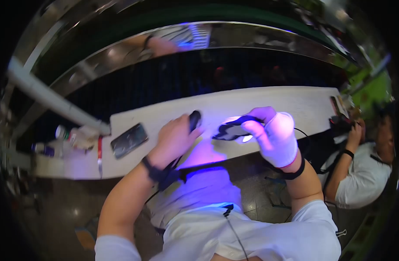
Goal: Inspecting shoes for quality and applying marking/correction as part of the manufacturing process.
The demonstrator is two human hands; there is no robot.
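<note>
My bare left hand (173,135) is closed round a small black torch-like object (195,120) above the white table. Violet light falls on the tabletop, on my lap and on the other hand; its source is not plainly visible. To the right, my right hand (274,130) wears a white glove and pinches a flat black piece with pale grey patches (236,128) between thumb and fingers. That piece is held tilted over the table, apart from the left hand. Its exact kind cannot be made out.
On the white table (247,98) lie a dark phone (129,140) and a red-handled cutter (100,155), with small bottles (62,132) at the left end. A slanting pale post (56,95) rises at left. Another person (360,174) sits close on the right.
</note>
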